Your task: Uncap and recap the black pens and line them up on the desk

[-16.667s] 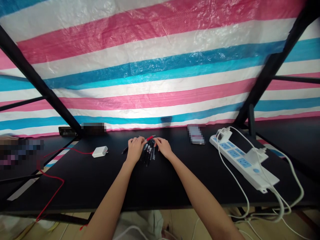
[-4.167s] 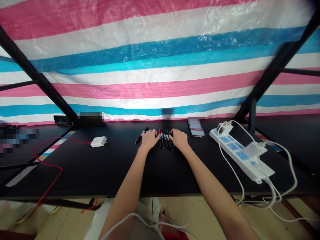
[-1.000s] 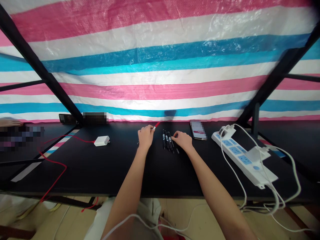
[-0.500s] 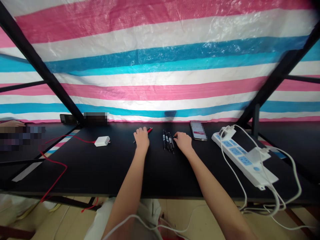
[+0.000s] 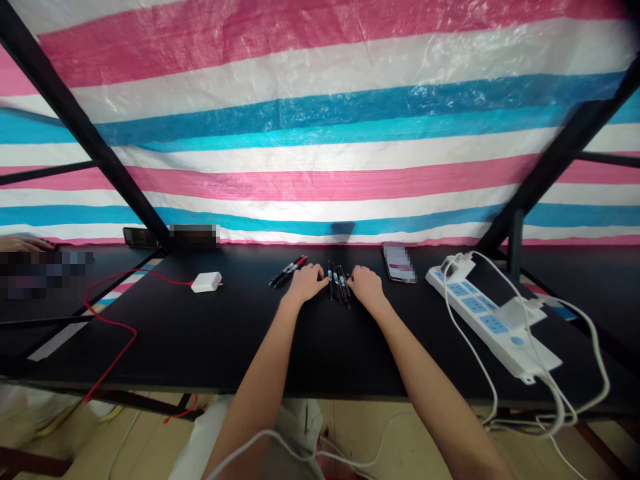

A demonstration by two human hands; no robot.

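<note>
Several dark pens [image 5: 339,284] with pale labels lie side by side on the black table, between my two hands. To their left, my left hand [image 5: 306,285] rests low with thumb and fingers apart, the thumb close to the leftmost pen. On the other side, my right hand [image 5: 367,287] has its fingers bent and slightly apart, fingertips at the edge of the rightmost pen. Whether either hand touches a pen is hard to see. Beyond my left hand lie a red-ended pen [image 5: 299,263] and black pens [image 5: 283,273] in a second small group.
A phone [image 5: 399,262] lies right of my right hand. Farther right is a white power strip [image 5: 493,320] with plugs and cables. At left, a white charger [image 5: 207,282] trails a red cable [image 5: 117,325]. Another person's hand [image 5: 25,244] shows far left. Striped sheeting [image 5: 320,180] hangs behind the table [image 5: 210,340].
My left hand has left the red-ended pen and moved right to the middle group, uncovering the pens at left. My right hand has stayed nearly in place beside the middle pens.
</note>
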